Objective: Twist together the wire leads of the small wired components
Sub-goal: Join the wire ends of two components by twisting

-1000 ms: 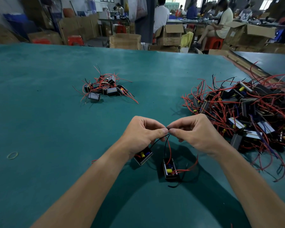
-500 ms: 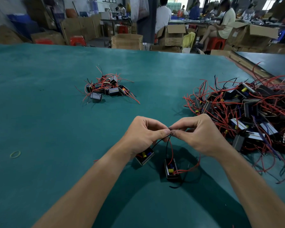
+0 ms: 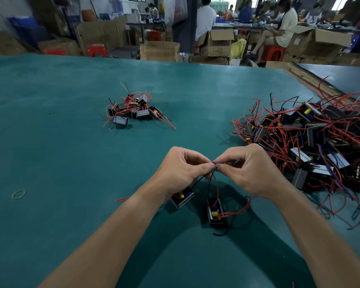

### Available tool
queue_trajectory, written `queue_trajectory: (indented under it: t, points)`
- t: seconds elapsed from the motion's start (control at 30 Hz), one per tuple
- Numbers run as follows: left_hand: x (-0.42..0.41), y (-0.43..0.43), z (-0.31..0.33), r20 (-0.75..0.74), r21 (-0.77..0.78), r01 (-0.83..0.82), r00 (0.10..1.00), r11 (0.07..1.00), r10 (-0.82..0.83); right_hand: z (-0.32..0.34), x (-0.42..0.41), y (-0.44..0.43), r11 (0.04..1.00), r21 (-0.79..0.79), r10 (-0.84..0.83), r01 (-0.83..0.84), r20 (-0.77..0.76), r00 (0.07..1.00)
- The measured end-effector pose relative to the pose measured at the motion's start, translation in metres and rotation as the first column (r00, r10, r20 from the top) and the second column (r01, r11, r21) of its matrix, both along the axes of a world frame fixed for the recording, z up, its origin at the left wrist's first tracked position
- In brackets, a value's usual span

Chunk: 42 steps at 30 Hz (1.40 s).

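A green tabletop [image 3: 60, 152] is being used as the work surface, with cardboard boxes [image 3: 159, 51] beyond its far edge. At its near middle, the wire leads [image 3: 215, 166] are being pinched between the fingers [image 3: 206, 168] of the left hand [image 3: 181, 171] and the right hand [image 3: 252, 169]. One component [image 3: 182, 198] is being partly covered by the left hand; the other component [image 3: 215, 212] is lying just right of it. A small pile [image 3: 133, 110] is lying far left, a large pile [image 3: 310, 138] right.

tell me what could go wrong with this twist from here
1. The left hand and right hand pinch the wire leads near their ends, so a lead may slip out and the twist loosen.
2. The nearer component has a free red lead looping under the right wrist, close to the big pile; it might snag.
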<state>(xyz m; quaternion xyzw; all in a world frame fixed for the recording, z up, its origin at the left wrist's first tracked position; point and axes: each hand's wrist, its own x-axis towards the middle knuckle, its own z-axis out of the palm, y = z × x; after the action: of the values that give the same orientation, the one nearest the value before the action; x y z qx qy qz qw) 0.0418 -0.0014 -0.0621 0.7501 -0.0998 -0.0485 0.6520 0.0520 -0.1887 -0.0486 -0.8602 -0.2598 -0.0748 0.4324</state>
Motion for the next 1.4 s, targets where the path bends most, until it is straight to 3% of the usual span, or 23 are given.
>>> queue_trajectory:
  t: [0.27, 0.4, 0.5, 0.67, 0.8, 0.93, 1.03, 1.13, 1.2, 1.27, 1.33, 1.4]
  points:
    - [-0.002, -0.001, 0.001, 0.024, 0.07, 0.01, 1.0, 0.997, -0.012, -0.001, 0.001, 0.0, 0.988, -0.149, -0.051, 0.038, -0.082, 0.995]
    - [-0.004, -0.004, -0.001, 0.094, 0.231, 0.026, 0.994, 0.973, -0.049, 0.002, 0.0, 0.0, 0.983, -0.185, -0.032, -0.016, -0.257, 0.966]
    - [-0.006, -0.004, 0.001, 0.173, 0.311, 0.035, 0.981, 0.95, -0.092, 0.005, -0.002, -0.001, 0.996, -0.079, 0.006, -0.047, -0.451, 0.892]
    - [-0.007, -0.005, 0.005, 0.161, 0.203, 0.067, 0.982, 0.977, -0.101, 0.011, -0.002, -0.01, 0.983, 0.165, 0.169, -0.078, -0.654, 0.737]
    - [-0.001, -0.004, 0.0, 0.205, 0.226, -0.053, 0.979, 0.973, 0.005, 0.012, 0.005, -0.014, 0.95, 0.298, 0.154, 0.097, -0.714, 0.683]
    - [0.002, 0.001, -0.004, 0.238, 0.378, -0.122, 0.971, 0.918, 0.031, 0.01, 0.009, -0.014, 0.901, 0.353, 0.092, 0.252, -0.724, 0.684]
    - [0.003, -0.001, -0.008, 0.277, 0.481, -0.148, 0.961, 0.864, 0.01, 0.004, 0.011, -0.008, 0.895, 0.286, -0.08, 0.342, -0.653, 0.753]
    - [0.006, 0.0, -0.012, 0.263, 0.414, -0.199, 0.96, 0.888, 0.093, -0.001, 0.011, -0.003, 0.931, 0.252, -0.11, 0.263, -0.494, 0.862]
    - [0.008, 0.0, -0.014, 0.229, 0.327, -0.193, 0.966, 0.925, 0.121, -0.006, 0.007, 0.002, 0.971, 0.161, -0.121, 0.178, -0.313, 0.942]
    - [0.009, -0.001, -0.013, 0.218, 0.249, -0.213, 0.963, 0.945, 0.159, -0.01, 0.004, 0.008, 0.969, 0.113, -0.212, 0.22, -0.082, 0.974]
    - [0.011, 0.0, -0.012, 0.254, 0.199, -0.306, 0.934, 0.931, 0.252, -0.006, 0.004, 0.004, 0.912, 0.205, -0.383, 0.355, 0.114, 0.917]
    - [0.013, 0.003, -0.009, 0.309, 0.175, -0.433, 0.877, 0.884, 0.368, 0.002, 0.006, -0.012, 0.8, 0.266, -0.599, 0.538, 0.309, 0.739]
